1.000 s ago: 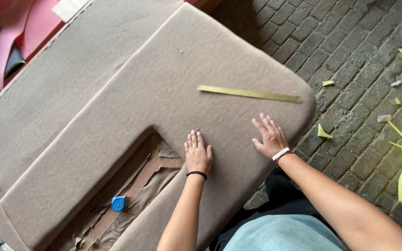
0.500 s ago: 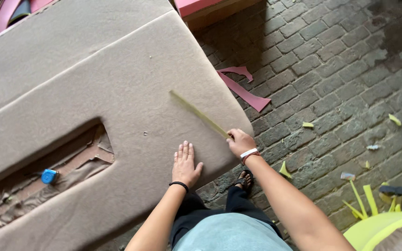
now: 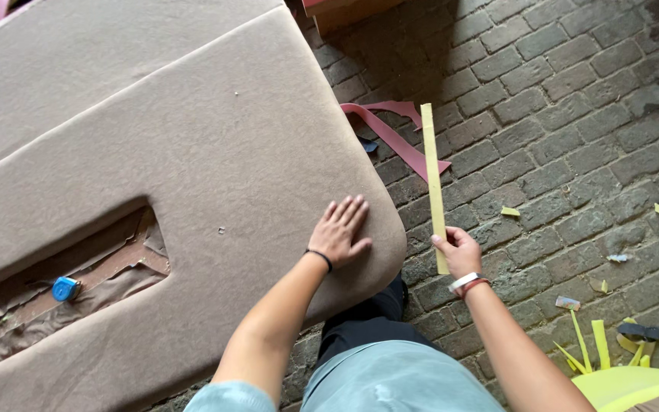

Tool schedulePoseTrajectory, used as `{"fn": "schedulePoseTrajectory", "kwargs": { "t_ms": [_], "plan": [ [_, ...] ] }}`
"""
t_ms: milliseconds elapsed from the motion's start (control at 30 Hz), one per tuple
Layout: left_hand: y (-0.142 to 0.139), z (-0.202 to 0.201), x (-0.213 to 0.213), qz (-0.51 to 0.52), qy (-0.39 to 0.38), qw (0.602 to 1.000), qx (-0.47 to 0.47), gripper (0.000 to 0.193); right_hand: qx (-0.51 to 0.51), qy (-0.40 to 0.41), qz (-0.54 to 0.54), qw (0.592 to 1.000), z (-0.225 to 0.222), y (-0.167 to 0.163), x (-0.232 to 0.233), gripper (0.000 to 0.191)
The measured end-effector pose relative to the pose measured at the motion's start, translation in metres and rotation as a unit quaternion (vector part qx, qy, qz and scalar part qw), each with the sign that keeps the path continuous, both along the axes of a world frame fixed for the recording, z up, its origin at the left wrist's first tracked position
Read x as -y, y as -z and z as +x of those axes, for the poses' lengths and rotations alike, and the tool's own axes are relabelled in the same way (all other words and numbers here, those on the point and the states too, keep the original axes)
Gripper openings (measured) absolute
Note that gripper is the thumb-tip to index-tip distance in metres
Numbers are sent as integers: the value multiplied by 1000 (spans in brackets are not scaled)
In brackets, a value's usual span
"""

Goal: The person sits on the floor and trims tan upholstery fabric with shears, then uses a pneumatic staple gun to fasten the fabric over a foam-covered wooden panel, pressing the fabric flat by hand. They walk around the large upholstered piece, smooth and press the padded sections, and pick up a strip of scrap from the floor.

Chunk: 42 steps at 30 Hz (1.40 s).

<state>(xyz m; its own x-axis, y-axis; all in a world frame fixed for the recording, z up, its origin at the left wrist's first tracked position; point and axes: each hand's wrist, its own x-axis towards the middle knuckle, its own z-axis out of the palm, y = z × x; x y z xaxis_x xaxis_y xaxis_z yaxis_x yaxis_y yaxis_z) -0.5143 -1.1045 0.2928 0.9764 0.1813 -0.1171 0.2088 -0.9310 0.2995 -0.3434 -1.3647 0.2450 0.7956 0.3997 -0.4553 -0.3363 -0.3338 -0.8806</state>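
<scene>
Left hand (image 3: 339, 233) is lying flat on the pad (image 3: 192, 152), fingers spread, palm down near the pad's rounded near-right corner; it is holding nothing, only pressing, which looks like steadying the pad or feeling its edge. A black band is sitting on that wrist. Right hand (image 3: 458, 252) is closed around the lower end of one long yellow strip (image 3: 432, 175), fingers wrapped, the strip pointing away from the person and hanging over the brick floor (image 3: 573, 114), just beside the pad's right edge and not touching it. Held at one end like that, it is reading as a straightedge or gauge being carried. A white and a red band are showing on that wrist.

Pads: two tan slabs, the far one butting the near one along a seam. The near pad has one long cutout toward its left edge, torn brown lining showing inside, and one small blue object (image 3: 65, 288) is resting in it.

Floor: one pink scrap (image 3: 398, 141) is lying off the pad's right edge, under the strip. Several yellow offcuts are scattered right, roughly four thin ones (image 3: 585, 343) clustering by a yellow-green object (image 3: 627, 385) at the near-right corner.
</scene>
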Motion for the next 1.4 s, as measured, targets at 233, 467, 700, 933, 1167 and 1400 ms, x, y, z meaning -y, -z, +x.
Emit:
{"fn": "schedulePoseTrajectory", "kwargs": {
  "t_ms": [233,467,700,933,1167,1400],
  "plan": [
    [10,79,-49,29,-47,998,3,86,-13,-9,-53,998,49,9,14,25],
    [3,133,-81,27,-41,999,-4,62,-29,-71,-27,997,96,26,-54,25],
    [7,229,-87,92,83,904,-408,50,-35,-119,-70,990,121,-17,-66,25],
    [58,231,1,102,152,849,-496,58,-34,-124,-50,990,159,-7,3,24],
    [43,208,73,-45,121,848,-514,65,-68,-189,-3,980,222,39,10,25],
    [36,226,-36,195,-276,928,-158,70,-98,-262,-17,960,295,49,-6,26]
  ]
}}
